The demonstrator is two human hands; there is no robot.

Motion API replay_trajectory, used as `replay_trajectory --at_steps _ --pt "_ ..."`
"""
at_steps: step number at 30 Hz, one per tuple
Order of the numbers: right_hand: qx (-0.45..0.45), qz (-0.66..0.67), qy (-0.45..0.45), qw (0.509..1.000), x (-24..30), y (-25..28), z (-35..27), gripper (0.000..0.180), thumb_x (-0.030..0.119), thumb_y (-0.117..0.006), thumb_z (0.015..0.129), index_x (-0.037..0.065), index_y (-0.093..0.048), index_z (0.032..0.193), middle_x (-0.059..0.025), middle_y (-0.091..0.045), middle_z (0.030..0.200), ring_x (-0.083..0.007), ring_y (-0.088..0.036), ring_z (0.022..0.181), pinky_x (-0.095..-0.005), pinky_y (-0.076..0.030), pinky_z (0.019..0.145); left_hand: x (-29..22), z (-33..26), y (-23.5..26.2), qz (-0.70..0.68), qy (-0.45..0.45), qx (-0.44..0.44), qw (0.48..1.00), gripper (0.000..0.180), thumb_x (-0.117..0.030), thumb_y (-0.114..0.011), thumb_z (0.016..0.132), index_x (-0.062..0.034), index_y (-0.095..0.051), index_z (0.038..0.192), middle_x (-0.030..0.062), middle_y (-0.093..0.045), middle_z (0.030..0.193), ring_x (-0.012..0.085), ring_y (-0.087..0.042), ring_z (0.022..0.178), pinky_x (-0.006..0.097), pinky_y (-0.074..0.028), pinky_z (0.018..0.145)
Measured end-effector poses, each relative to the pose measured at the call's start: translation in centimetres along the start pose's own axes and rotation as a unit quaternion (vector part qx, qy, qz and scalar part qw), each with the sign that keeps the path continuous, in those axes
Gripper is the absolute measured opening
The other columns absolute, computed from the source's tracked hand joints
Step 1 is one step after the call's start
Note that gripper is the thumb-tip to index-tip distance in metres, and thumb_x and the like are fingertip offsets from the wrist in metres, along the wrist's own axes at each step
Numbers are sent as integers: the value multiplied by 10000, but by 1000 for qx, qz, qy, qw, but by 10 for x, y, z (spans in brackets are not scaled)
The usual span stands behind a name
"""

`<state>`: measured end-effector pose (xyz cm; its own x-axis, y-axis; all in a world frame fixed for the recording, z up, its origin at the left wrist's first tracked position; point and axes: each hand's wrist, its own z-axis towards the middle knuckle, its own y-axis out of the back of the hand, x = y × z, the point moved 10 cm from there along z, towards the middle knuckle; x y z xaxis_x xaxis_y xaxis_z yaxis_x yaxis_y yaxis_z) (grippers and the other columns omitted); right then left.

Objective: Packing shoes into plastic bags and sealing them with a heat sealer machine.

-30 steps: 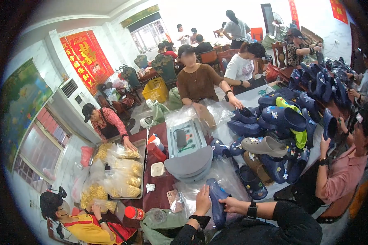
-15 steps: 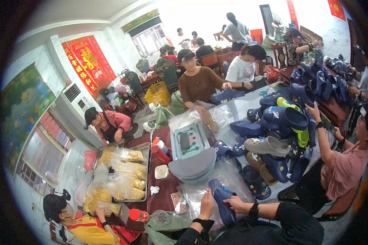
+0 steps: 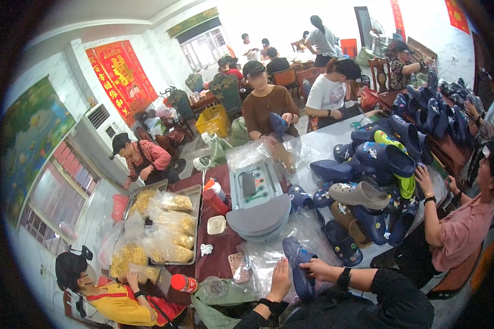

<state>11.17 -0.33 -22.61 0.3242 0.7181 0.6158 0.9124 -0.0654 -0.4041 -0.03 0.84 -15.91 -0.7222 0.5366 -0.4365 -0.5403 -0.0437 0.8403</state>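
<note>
At the near edge of the table, my right hand grips a navy blue foam clog by its side, holding it upright. My left hand is raised just left of the clog, fingers stretched out flat; whether the palm touches it I cannot tell. Clear plastic bags lie flat under and around both hands. Right of the clog, a dark clog with colourful charms sits by a large heap of mostly navy clogs, among them a grey clog.
Beyond the bags stands a grey tabletop machine. To the left are a phone, a red-lidded jar and a metal tray of bagged yellow pieces. Co-workers sit around; one in brown handles a navy clog.
My hands stay around the clog, which now stands slightly straighter. Across the table, the person in brown has turned their clog upright. At right, the person in pink has lowered a hand beside the heap.
</note>
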Motion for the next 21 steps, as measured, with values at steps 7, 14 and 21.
replay_trajectory --at_steps 7,14,21 --pt "16 -25 21 999 -4 9 0 136 156 -605 834 99 -503 904 -10 -549 863 -139 -525 800 -302 -399 648 -42 5 16 20 5 38 999 570 14 -391 735 82 -302 1293 277 -346 1317 432 -366 1191 450 -291 996" --pt "-35 -40 105 993 21 4 -47 171 191 -624 814 57 -563 902 -3 -566 781 -110 -511 659 -243 -394 582 -65 0 19 58 -4 25 998 531 -79 -412 807 19 -316 1320 213 -342 1352 412 -386 1187 505 -323 952" --pt "10 -69 363 929 57 -5 -84 240 123 -582 841 -12 -546 1036 -28 -604 947 -99 -541 850 -259 -441 742 -98 23 66 68 -62 -23 996 575 -98 -452 807 -142 -318 1364 174 -235 1421 387 -239 1288 586 -193 984"
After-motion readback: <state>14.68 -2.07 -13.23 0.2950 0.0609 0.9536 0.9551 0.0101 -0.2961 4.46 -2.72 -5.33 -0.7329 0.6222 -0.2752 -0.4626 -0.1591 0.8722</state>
